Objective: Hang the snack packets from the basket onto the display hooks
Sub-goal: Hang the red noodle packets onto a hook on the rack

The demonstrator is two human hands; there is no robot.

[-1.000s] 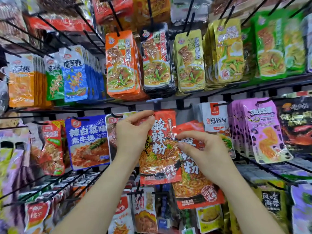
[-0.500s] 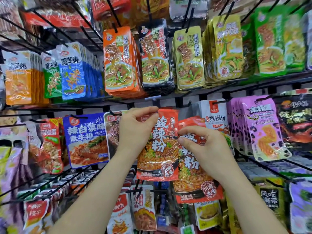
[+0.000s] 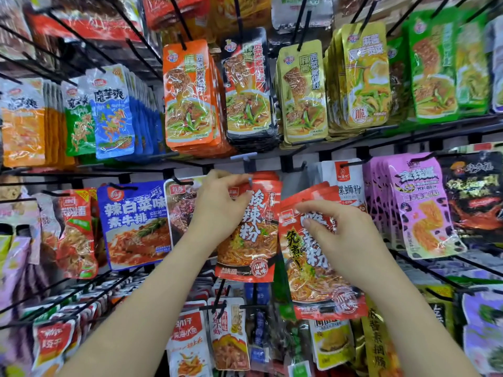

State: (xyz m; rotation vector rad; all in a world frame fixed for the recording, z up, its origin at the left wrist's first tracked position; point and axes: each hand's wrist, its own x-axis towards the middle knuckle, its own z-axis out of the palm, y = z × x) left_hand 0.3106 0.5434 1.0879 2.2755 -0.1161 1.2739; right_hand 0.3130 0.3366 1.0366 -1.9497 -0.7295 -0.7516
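The left hand (image 3: 220,210) pinches the top left corner of a red noodle packet (image 3: 253,240), which hangs upright at mid-rack with a hook (image 3: 250,180) tip showing at its top edge. Just right of it, the right hand (image 3: 345,240) grips a tilted bundle of matching packets (image 3: 307,281), fingers curled over their front.

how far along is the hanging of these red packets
Done: neighbouring hooks look stocked. In hand: the left hand pinches one red packet at the hook tip. Left: the right hand holds several spare packets to hang; the basket is out of view.
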